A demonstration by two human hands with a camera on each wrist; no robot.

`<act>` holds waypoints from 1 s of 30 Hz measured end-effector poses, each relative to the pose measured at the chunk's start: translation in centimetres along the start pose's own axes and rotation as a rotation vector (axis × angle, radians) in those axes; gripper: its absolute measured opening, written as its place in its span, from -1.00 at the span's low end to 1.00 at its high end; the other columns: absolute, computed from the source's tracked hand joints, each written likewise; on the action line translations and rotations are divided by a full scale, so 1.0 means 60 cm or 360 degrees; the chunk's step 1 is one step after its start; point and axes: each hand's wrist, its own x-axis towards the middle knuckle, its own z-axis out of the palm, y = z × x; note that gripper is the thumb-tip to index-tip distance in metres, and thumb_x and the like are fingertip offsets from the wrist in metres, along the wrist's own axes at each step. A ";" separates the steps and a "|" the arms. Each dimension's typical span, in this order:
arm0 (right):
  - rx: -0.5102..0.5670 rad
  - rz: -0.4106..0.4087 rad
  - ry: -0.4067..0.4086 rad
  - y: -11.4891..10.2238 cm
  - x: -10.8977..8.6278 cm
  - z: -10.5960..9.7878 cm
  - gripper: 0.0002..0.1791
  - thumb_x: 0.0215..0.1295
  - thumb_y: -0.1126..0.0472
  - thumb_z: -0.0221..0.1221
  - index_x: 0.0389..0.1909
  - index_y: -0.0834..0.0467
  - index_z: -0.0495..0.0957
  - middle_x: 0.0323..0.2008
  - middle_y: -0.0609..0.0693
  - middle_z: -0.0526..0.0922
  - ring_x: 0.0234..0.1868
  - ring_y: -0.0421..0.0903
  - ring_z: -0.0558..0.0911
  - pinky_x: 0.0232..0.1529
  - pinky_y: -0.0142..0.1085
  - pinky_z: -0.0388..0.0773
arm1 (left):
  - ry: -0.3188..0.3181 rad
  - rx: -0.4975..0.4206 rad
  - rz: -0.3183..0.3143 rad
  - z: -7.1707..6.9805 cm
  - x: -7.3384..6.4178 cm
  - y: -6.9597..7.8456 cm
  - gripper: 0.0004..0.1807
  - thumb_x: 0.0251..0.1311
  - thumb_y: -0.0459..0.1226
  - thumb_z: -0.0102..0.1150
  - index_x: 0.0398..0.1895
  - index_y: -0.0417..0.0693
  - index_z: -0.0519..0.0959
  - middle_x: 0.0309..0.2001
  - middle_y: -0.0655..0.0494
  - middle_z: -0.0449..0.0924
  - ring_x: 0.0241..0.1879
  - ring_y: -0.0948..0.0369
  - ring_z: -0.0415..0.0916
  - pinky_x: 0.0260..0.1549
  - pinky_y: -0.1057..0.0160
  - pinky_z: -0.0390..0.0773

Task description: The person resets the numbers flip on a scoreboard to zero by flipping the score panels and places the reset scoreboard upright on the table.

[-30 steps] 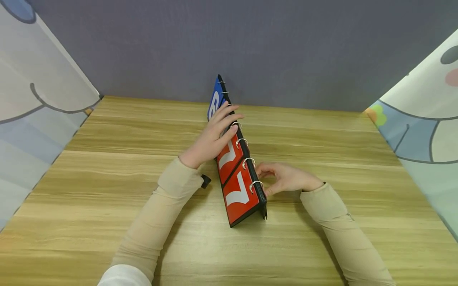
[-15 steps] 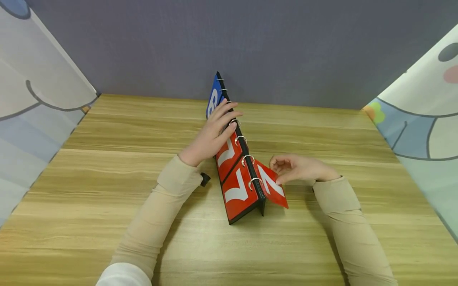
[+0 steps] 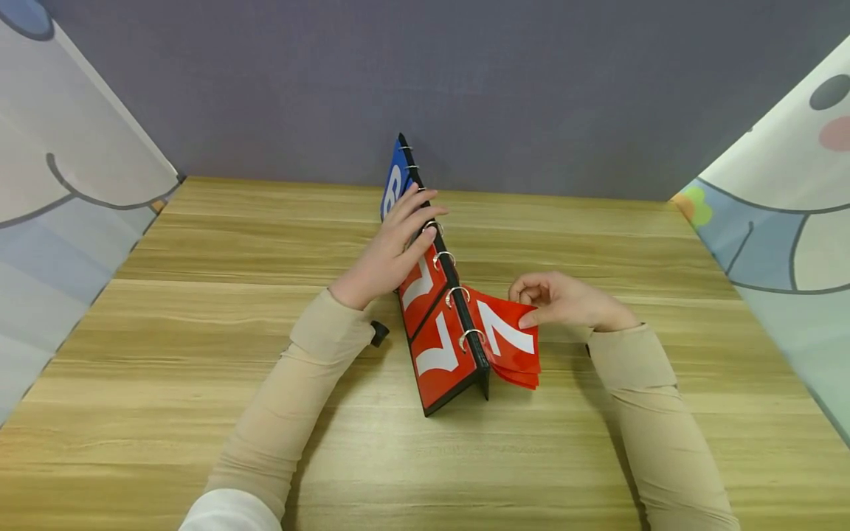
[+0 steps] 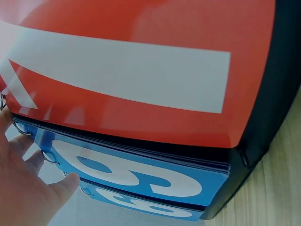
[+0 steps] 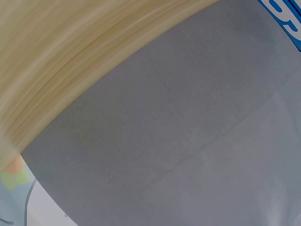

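Note:
A black tabletop flip scoreboard (image 3: pixel 465 318) stands like a tent on the wooden table, with metal rings along its top edge. Red number cards (image 3: pixel 437 369) hang at its near end and blue number cards (image 3: pixel 393 186) at the far end. My left hand (image 3: pixel 388 258) lies across the top edge near the middle, fingers extended; in the left wrist view this hand (image 4: pixel 28 183) is beside the rings. On the right side, my right hand (image 3: pixel 564 301) pinches a red number card (image 3: pixel 508 328) between thumb and fingers, lifted outward. Other red cards fan out beneath it.
The wooden table (image 3: pixel 279 243) ends at a grey partition (image 3: pixel 531 96) close behind the scoreboard's far end. Printed cartoon panels stand at left (image 3: pixel 80 133) and right (image 3: pixel 790 243). A small black piece (image 3: pixel 379 333) shows by the left cuff.
My right hand has moved outward and up from the scoreboard's right side, bringing red cards out with it; more cards now show fanned. My left hand has stayed on the top edge.

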 end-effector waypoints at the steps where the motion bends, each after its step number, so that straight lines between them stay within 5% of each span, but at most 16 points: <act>1: -0.0008 -0.0001 -0.0011 0.000 0.000 -0.001 -0.72 0.11 0.43 0.27 -0.22 0.42 0.40 -0.48 -0.09 0.49 -0.40 -0.22 0.50 -0.32 -0.39 0.50 | -0.0002 -0.0001 -0.0002 0.000 0.000 0.000 -0.62 0.45 -0.25 -0.17 0.24 -0.14 0.41 0.41 -0.09 0.12 0.51 0.11 -0.31 0.43 0.03 -0.23; 15: -0.0101 -0.0066 -0.0013 0.006 -0.006 -0.004 -0.87 0.17 0.40 0.23 -0.34 0.30 0.45 -0.40 -0.06 0.50 -0.31 -0.17 0.50 -0.24 -0.38 0.48 | -0.0002 -0.0006 -0.0012 0.001 -0.001 0.000 -0.62 0.45 -0.26 -0.17 0.25 -0.16 0.40 0.41 -0.07 0.12 0.50 0.10 -0.31 0.43 0.02 -0.22; 23: 0.0002 0.0126 0.0141 -0.010 -0.021 -0.015 -0.78 0.21 0.37 0.21 -0.18 0.33 0.40 -0.38 -0.11 0.61 -0.33 -0.18 0.57 -0.28 -0.33 0.54 | 0.0009 -0.0018 0.0015 0.000 -0.001 0.002 -0.62 0.44 -0.28 -0.16 0.23 -0.21 0.40 0.40 -0.13 0.13 0.50 0.06 -0.30 0.43 0.02 -0.23; 30: -0.0011 0.0093 0.0434 -0.032 -0.053 -0.030 -0.71 0.23 0.34 0.21 -0.04 0.07 0.47 -0.26 -0.18 0.65 -0.27 -0.20 0.61 -0.24 -0.39 0.55 | 0.0024 -0.0006 0.0035 0.000 0.000 0.002 -0.63 0.43 -0.30 -0.16 0.23 -0.20 0.41 0.39 -0.14 0.14 0.50 0.03 -0.28 0.43 0.03 -0.24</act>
